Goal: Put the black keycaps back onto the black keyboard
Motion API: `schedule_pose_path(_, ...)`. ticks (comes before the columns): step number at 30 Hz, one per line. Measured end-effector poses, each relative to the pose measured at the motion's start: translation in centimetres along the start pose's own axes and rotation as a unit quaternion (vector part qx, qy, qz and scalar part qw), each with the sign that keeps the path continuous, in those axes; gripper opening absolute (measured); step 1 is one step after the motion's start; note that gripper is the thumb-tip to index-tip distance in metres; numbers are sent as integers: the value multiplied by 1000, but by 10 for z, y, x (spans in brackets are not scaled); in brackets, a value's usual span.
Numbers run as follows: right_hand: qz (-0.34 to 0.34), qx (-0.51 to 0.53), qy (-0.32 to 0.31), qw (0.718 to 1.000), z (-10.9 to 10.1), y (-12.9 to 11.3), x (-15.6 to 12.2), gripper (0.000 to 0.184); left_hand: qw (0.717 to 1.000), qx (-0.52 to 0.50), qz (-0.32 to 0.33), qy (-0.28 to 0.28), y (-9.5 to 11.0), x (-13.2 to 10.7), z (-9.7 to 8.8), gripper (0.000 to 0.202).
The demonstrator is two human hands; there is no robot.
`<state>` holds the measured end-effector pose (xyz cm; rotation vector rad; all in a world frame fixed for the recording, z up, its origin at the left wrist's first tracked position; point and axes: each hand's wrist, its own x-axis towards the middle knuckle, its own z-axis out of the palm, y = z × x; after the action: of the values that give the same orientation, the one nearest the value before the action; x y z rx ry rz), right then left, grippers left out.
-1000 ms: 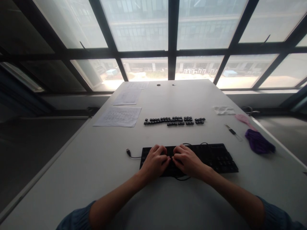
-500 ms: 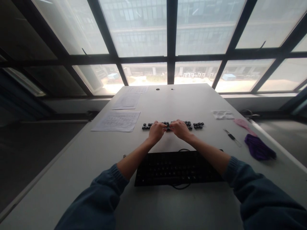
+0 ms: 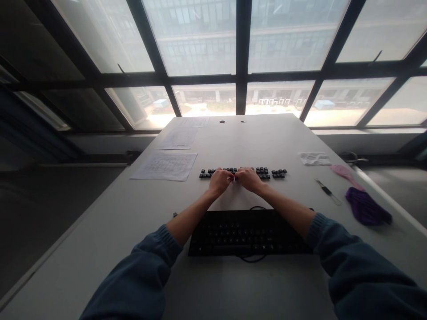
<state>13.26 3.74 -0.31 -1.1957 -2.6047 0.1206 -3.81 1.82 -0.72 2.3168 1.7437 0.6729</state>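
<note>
Loose black keycaps (image 3: 262,170) lie in two rows across the white desk. My left hand (image 3: 219,182) reaches into the middle of these rows, its fingers drawn together in a pinch. Close beside it, my right hand (image 3: 248,179) is also closed, and the fingertips of both hands almost meet over the keycaps. Anything held between the fingers is too small and hidden to make out. Under my forearms, nearer to me, lies a black keyboard (image 3: 247,233), with its cable (image 3: 255,260) showing at the front edge.
Printed sheets (image 3: 165,166) lie on the left. A wire keycap puller (image 3: 327,191), a white cloth (image 3: 315,159), a pink item (image 3: 345,173) and a purple cloth (image 3: 367,206) lie on the right. A small dark piece (image 3: 175,215) sits beside my left forearm. Windows stand behind the desk (image 3: 263,138).
The view has shifted slightly. Both hands stay over the keycaps, with small finger movements; the fingertips are now a little further apart.
</note>
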Motion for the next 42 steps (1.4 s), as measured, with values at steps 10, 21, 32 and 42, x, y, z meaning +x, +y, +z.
schedule_pose_path(10,-43,173,84,980,-37,-37,-105,9,987,-140,73,-18,42,-101,-45,8)
schedule_pose_path(21,-57,219,49,973,-26,-59,-171,18,976,-182,102,-65,64,-150,-18,10)
schedule_pose_path(32,-81,244,41,966,-27,-63,-165,22,978,-157,127,-43,65,-154,-14,14)
schedule_pose_path(42,-67,275,50,958,-23,-61,-166,21,978,-154,132,-41,67,-154,-15,16)
